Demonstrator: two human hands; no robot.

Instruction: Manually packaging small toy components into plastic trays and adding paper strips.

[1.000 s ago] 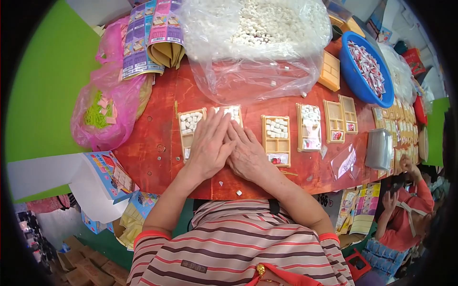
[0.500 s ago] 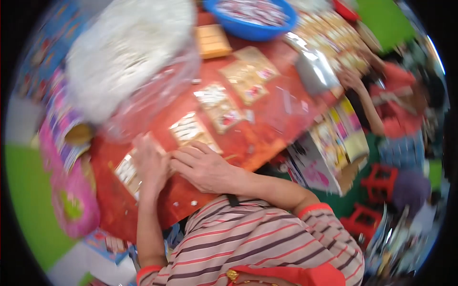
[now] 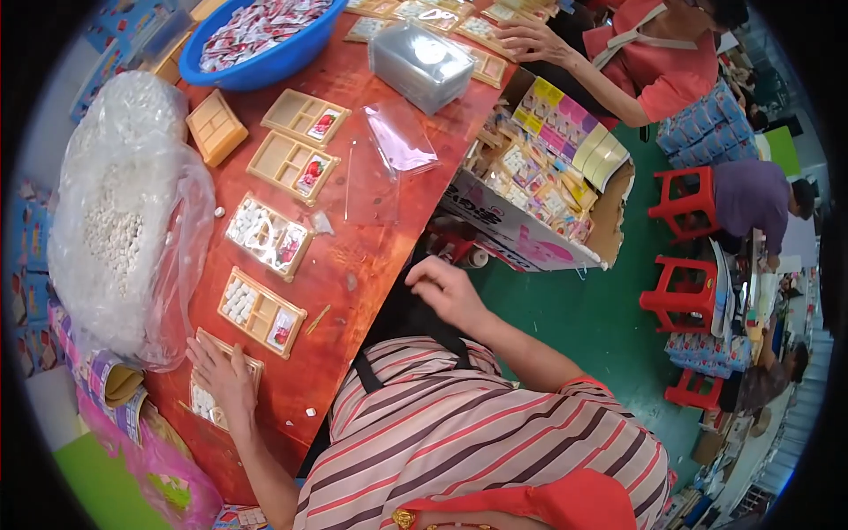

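Observation:
My left hand (image 3: 225, 382) lies with its fingers stretched out over a small tan tray (image 3: 252, 364) at the table's lower left, hiding much of it; small white pieces show beside the palm. Past the table's right edge hangs my right hand (image 3: 449, 290), fingers loosely bent, nothing visible in them. Beyond the left hand, another tan tray (image 3: 264, 320) holds white pieces at one end and a red-and-white packet at the other. A further tray (image 3: 261, 261) has white pieces scattered over it and a packet. Two more trays (image 3: 281, 166) hold only packets.
A large clear bag (image 3: 119, 221) of white pieces lies left on the red table (image 3: 331, 265). Farther off are a blue basin (image 3: 265, 71) of packets, stacked tan trays (image 3: 215, 128) and clear plastic covers (image 3: 420, 64). An open carton (image 3: 530, 231) stands right, near a co-worker's hand (image 3: 534, 40).
My right hand has left the trays beside my left hand and moved right, off the table. My left hand now lies flatter over its tray. The whole view has shifted.

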